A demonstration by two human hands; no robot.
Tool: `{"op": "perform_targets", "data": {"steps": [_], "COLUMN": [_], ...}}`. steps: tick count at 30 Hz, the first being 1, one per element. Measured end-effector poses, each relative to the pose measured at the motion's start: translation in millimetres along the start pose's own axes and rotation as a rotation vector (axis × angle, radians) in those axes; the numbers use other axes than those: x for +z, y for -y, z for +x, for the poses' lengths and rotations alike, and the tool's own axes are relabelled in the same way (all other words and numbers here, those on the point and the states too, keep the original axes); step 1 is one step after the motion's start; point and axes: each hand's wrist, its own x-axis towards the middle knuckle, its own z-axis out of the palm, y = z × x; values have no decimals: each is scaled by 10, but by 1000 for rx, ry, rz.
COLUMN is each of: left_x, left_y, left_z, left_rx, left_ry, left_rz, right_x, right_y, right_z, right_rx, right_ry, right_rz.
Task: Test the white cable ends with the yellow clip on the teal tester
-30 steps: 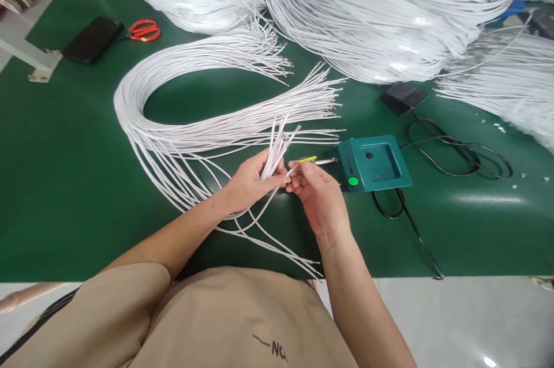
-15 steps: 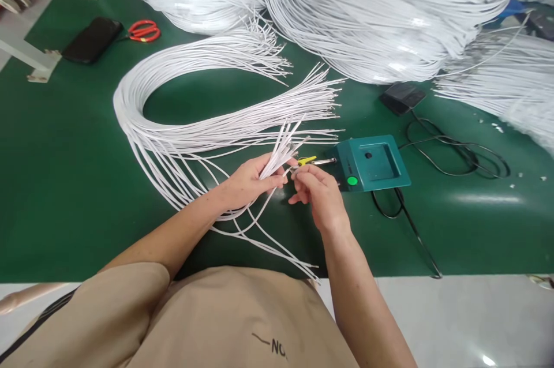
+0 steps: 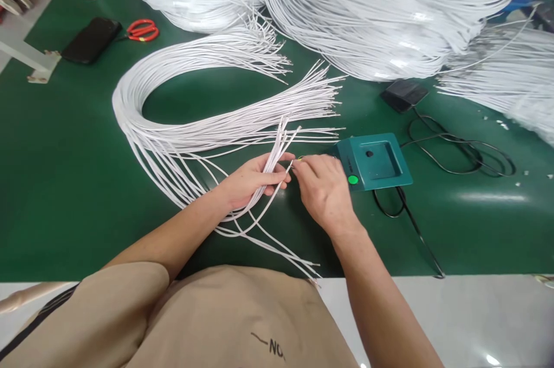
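A bunch of white wires (image 3: 273,163) is gripped in my left hand (image 3: 249,180), with the ends fanning up past the thumb. One wire (image 3: 277,192) stands apart from the bunch, its bare tip close to the fingers of my right hand (image 3: 324,186). Those right fingers are pinched around a small yellow clip (image 3: 301,158), mostly hidden beneath them. Just right of that hand sits a teal box (image 3: 404,169) with a lit green button (image 3: 354,180). Behind the left hand a thick curved bundle of white wires (image 3: 130,97) lies on the green table (image 3: 52,183).
Large heaps of white wire (image 3: 367,16) fill the back. Red-handled scissors (image 3: 142,30) and a black phone-like object (image 3: 92,40) lie at the back left. A black adapter (image 3: 404,95) and its cable (image 3: 463,143) rest on the right. Several loose wire ends (image 3: 298,264) reach the front edge.
My right hand has shifted slightly right and turned over the yellow clip, which was in plain view before. The single wire's tip now shows free of the right fingers.
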Motion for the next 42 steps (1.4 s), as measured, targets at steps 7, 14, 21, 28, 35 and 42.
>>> {"op": "perform_targets", "data": {"steps": [7, 14, 21, 28, 35, 42], "left_x": [93, 141, 123, 122, 98, -47], "left_y": [29, 67, 134, 124, 33, 72], "left_z": [63, 100, 141, 139, 68, 38], "left_rx": [142, 160, 177, 136, 79, 130], "left_ry": [-103, -240, -328, -325, -266, -187], "left_rz": [296, 508, 630, 603, 492, 336], "right_x": [-215, -190, -145, -226, -155, -193], "right_y": [-414, -469, -485, -464, -555, 37], "right_z": [144, 180, 213, 146, 22, 30], "right_rx": [-24, -30, 6, 105, 389, 38], "right_ry": [195, 203, 180, 92, -38, -51], "right_rz": [-60, 5, 10, -113, -272, 47]}}
